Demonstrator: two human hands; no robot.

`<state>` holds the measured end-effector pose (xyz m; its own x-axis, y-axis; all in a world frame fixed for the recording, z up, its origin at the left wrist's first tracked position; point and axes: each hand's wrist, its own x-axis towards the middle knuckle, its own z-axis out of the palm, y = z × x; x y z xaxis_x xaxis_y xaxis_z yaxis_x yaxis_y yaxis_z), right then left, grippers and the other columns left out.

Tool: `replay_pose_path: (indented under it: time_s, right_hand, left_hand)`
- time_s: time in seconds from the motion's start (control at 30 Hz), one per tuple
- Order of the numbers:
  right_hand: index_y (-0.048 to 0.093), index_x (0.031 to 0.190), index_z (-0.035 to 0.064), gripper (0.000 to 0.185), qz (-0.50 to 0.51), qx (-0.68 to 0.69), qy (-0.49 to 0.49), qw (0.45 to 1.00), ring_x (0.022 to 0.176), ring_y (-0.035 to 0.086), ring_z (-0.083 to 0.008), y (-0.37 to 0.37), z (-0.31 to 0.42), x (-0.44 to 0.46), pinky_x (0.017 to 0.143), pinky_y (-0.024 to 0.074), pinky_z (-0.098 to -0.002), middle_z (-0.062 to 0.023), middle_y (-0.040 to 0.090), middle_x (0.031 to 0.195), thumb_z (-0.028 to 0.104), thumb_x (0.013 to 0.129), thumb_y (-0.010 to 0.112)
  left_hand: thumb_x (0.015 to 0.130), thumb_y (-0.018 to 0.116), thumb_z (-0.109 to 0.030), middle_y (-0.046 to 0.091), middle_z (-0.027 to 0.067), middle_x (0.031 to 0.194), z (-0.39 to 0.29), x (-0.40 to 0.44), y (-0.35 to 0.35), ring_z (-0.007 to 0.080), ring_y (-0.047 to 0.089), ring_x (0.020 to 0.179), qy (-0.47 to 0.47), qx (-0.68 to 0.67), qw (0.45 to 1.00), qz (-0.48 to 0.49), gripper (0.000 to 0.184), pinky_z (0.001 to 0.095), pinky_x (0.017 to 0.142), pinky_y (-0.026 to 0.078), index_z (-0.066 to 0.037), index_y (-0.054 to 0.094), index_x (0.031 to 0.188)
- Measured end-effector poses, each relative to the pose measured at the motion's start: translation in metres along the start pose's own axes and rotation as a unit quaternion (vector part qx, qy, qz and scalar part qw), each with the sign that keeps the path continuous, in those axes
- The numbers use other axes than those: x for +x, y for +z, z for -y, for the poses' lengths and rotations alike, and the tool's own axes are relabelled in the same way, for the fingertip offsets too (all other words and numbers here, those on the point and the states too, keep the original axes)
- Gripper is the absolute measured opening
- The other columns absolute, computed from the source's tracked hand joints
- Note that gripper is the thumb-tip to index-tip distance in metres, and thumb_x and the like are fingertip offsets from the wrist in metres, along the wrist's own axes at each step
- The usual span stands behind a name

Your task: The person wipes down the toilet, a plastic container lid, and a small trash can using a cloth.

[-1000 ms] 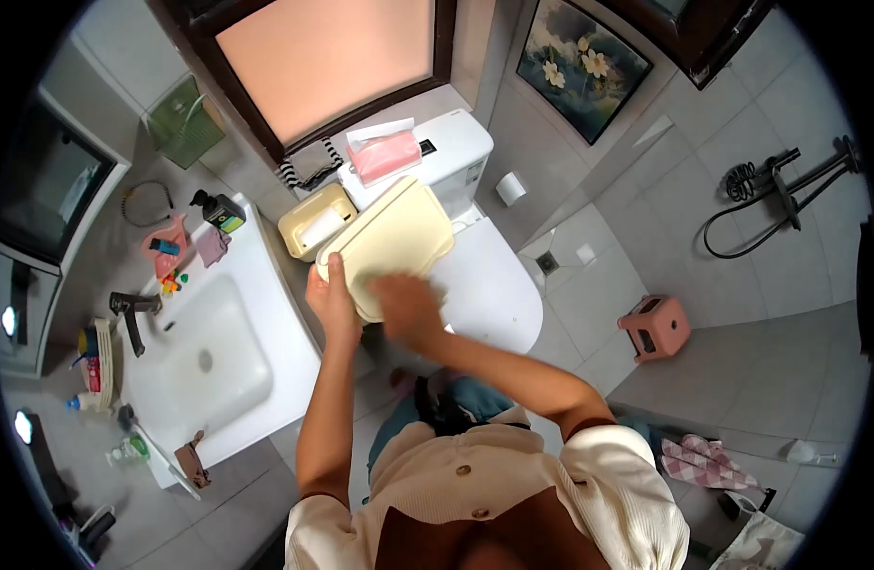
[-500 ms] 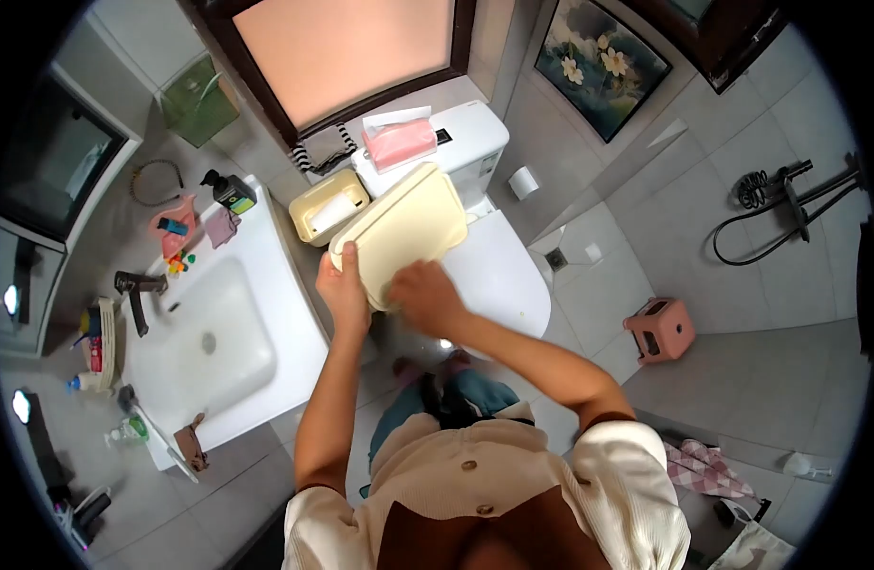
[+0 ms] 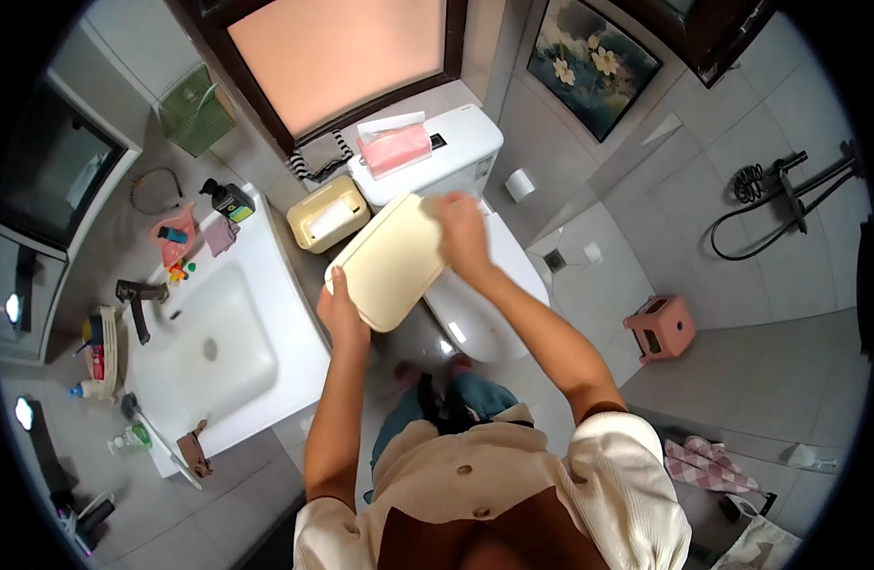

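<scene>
My left hand (image 3: 344, 313) grips the near left corner of a flat, rounded cream-yellow lid (image 3: 387, 266), thumb on top. The lid is tilted in the air in front of the toilet. At its far right edge, my right hand (image 3: 463, 233) is closed, with the fingers curled and touching or very near the rim; what they hold, if anything, is hidden. Just beyond the lid stands an open yellow box (image 3: 309, 233) with a white item (image 3: 332, 218) inside.
The toilet (image 3: 513, 256) lies below and right of the lid, a pink tissue pack (image 3: 395, 150) on its tank. At left is a white sink (image 3: 209, 347) with a dark faucet (image 3: 140, 296) and a pump bottle (image 3: 230, 198). A pink stool (image 3: 660, 329) stands at right.
My right hand has moved from the lid's near edge up to its far right edge. The lid has shifted slightly down and toward me, uncovering more of the yellow box.
</scene>
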<state>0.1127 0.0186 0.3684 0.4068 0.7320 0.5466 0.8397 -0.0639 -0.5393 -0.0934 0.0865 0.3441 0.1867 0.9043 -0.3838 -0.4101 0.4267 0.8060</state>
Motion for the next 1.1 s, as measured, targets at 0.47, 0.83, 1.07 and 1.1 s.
replay_pose_path:
  time_s: [0.47,0.83,1.07,1.1]
  right_hand:
    - [0.061,0.117,0.0055,0.038,0.030,0.193,-0.082,0.977,0.105,0.049,-0.0362,0.008,0.095,-0.079,0.093,0.0385,-0.0454,-0.0163,0.055,0.114,0.004,0.080,0.051]
    - [0.056,0.122,0.0040,0.041,-0.019,0.184,-0.130,0.974,0.106,0.052,-0.0354,0.036,0.082,-0.091,0.090,0.0393,-0.0456,-0.0191,0.056,0.112,0.007,0.081,0.051]
    - [0.060,0.125,0.0038,0.034,-0.083,0.219,0.202,0.951,0.104,0.053,-0.0265,0.002,-0.006,-0.031,0.089,0.0437,-0.0311,-0.0156,0.055,0.114,0.001,0.092,0.049]
    - [0.061,0.123,0.0034,0.033,-0.089,0.233,0.191,0.949,0.107,0.057,-0.0284,-0.006,-0.018,-0.023,0.092,0.0449,-0.0337,-0.0155,0.059,0.116,0.003,0.092,0.050]
  left_hand:
    - [0.096,0.045,-0.006,0.062,0.0185,0.115,0.042,0.040,-0.036,0.0300,0.066,0.099,-0.297,-0.144,0.942,0.051,0.033,0.0418,0.085,0.059,0.003,0.047,0.128]
    - [0.101,0.043,-0.015,0.062,0.0169,0.119,0.042,0.035,-0.032,0.0294,0.063,0.107,-0.241,-0.093,0.965,0.040,0.035,0.0427,0.089,0.056,0.001,0.047,0.132]
    - [0.102,0.049,-0.024,0.062,0.0147,0.116,0.007,0.020,-0.036,0.0273,0.063,0.101,-0.110,-0.006,0.993,0.030,0.034,0.0412,0.089,0.054,-0.001,0.049,0.127]
    - [0.101,0.052,-0.022,0.063,0.0135,0.114,0.006,0.012,-0.036,0.0246,0.064,0.099,-0.060,0.050,0.996,0.031,0.031,0.0395,0.087,0.055,-0.002,0.050,0.124]
